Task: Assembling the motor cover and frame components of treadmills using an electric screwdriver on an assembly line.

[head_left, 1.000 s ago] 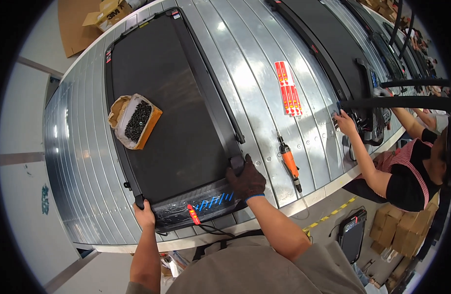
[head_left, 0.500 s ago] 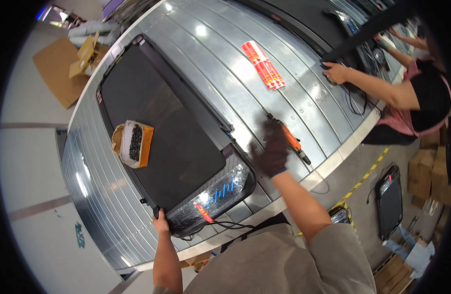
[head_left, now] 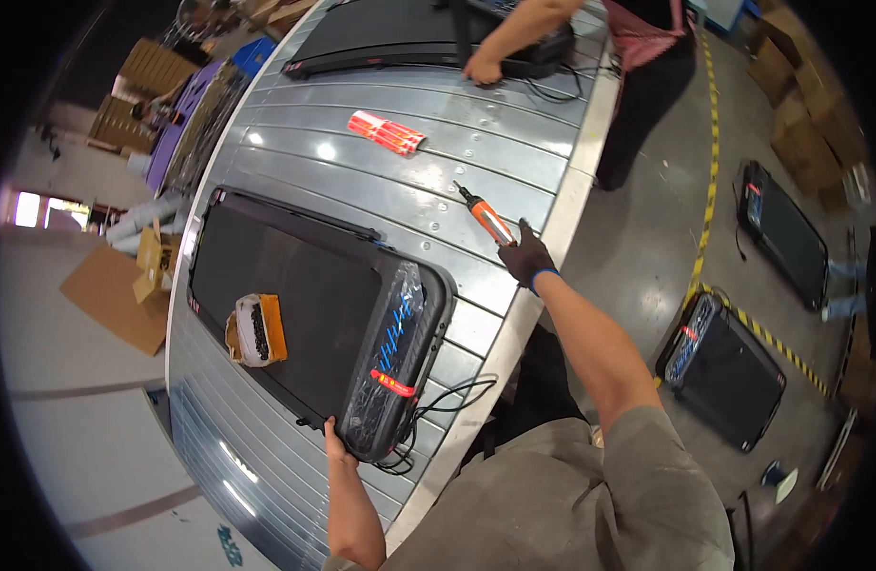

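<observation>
A flat black walking pad [head_left: 295,276] lies on the metal roller table, its console end wrapped in clear film. My bare left hand [head_left: 337,447] grips its near corner, beside the console. Farther right, my right hand [head_left: 528,259], in a dark glove, has its fingers closed round the rear end of an orange and black electric screwdriver [head_left: 490,221]. The tool's bit points away from me, and the glove hides its rear end. On the pad's belt sits an open bag of small dark screws [head_left: 258,328]. Black cables [head_left: 457,388] trail from the console end.
Beyond the screwdriver lies a roll of red-and-white labels [head_left: 386,131]. A co-worker's hand [head_left: 483,69] rests by another black pad [head_left: 381,40] at the far end. More pads [head_left: 728,376] stand on the floor to the right, near yellow-black tape [head_left: 710,171]. Cardboard boxes [head_left: 809,143] are piled behind.
The view has turned to the right. My right hand has moved from beside the screwdriver to its rear end and closed there. My left hand stays on the pad's corner.
</observation>
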